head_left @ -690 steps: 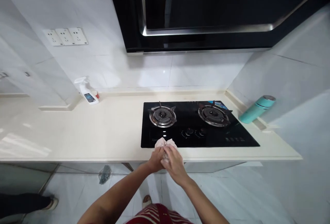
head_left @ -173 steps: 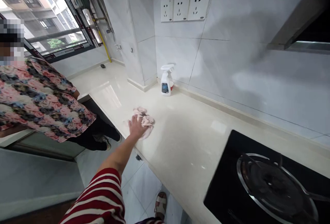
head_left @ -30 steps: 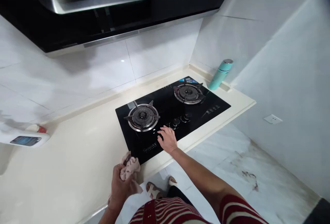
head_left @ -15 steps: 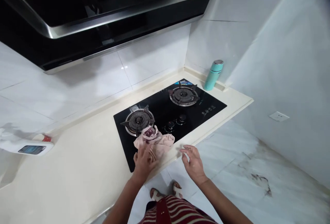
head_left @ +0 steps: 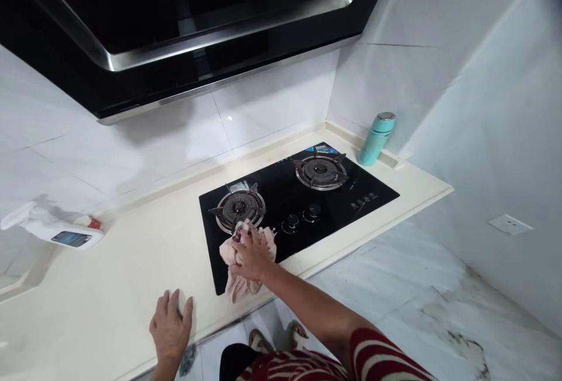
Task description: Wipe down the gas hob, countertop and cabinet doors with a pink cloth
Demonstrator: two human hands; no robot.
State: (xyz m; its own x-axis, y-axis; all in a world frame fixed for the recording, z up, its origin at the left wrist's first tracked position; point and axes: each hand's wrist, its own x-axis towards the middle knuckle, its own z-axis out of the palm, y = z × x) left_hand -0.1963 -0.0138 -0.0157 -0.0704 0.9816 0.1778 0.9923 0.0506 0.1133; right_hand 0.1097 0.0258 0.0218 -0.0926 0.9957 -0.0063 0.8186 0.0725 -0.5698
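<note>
A crumpled pale pink cloth (head_left: 237, 288) lies on the front left corner of the black glass gas hob (head_left: 281, 252), just in front of the left burner (head_left: 239, 208). Pressed down over that cloth is my right hand (head_left: 253, 255), its fingers bent into the folds. My left hand (head_left: 170, 325) rests on the cream countertop (head_left: 127, 264) near the front edge, left of the hob. Its fingers are apart and nothing is in them.
A turquoise bottle (head_left: 375, 141) stands at the hob's back right corner, by the wall. On the far left lies a white spray bottle (head_left: 57, 229) beside a small red-and-white item (head_left: 90, 222). The black range hood (head_left: 246, 59) hangs above. Control knobs (head_left: 291, 222) sit mid-hob.
My right hand has moved left onto the cloth. The left hand has left the cloth and now rests on the countertop. The cloth is bunched up farther left.
</note>
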